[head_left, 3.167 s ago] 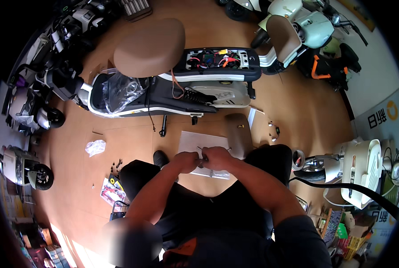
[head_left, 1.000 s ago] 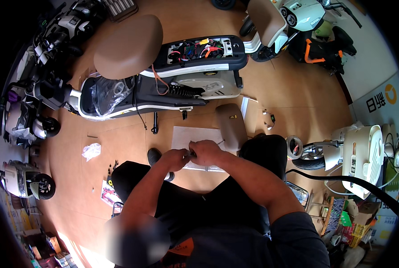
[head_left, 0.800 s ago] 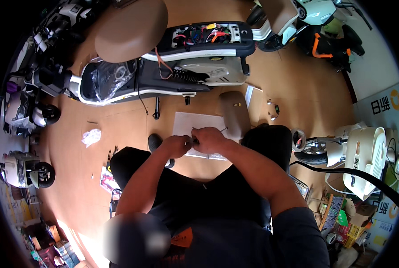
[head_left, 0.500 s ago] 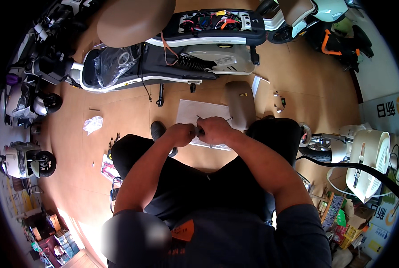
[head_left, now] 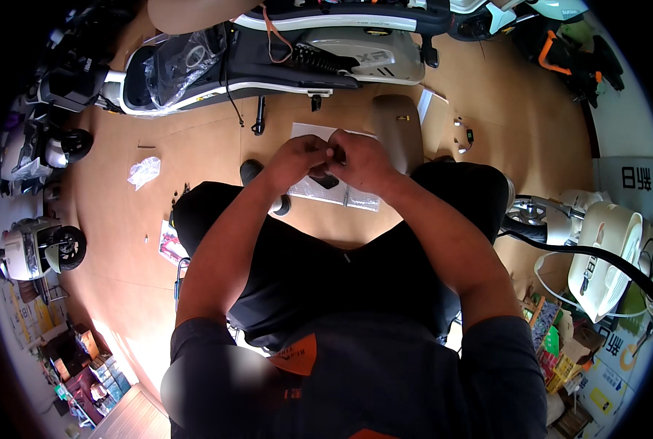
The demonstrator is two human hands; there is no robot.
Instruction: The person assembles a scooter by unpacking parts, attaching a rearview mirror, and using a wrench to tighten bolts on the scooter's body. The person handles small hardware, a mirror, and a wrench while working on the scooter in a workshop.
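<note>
Over my knees my left hand (head_left: 297,161) and my right hand (head_left: 363,162) meet, fingertips touching and fingers curled. A small black flat part (head_left: 326,181) shows just below the fingers, against the right hand's fingers; its kind cannot be made out. Whatever my left fingers pinch is hidden between the hands. Beneath lies a whitish translucent sheet (head_left: 359,200) on the floor. A brown padded scooter seat (head_left: 398,135) lies at its right edge.
A grey and black electric scooter (head_left: 268,69) stands ahead, its kickstand (head_left: 258,117) down. Crumpled clear plastic (head_left: 144,172) lies on the left floor. A small cable piece (head_left: 464,135) lies right of the seat. A cream scooter body (head_left: 604,256) stands at right.
My view has tilted, so the scooter and floor things sit higher. My hands have turned and drawn together; the thin rods seen by the right hand no longer show, and the black part has come into view.
</note>
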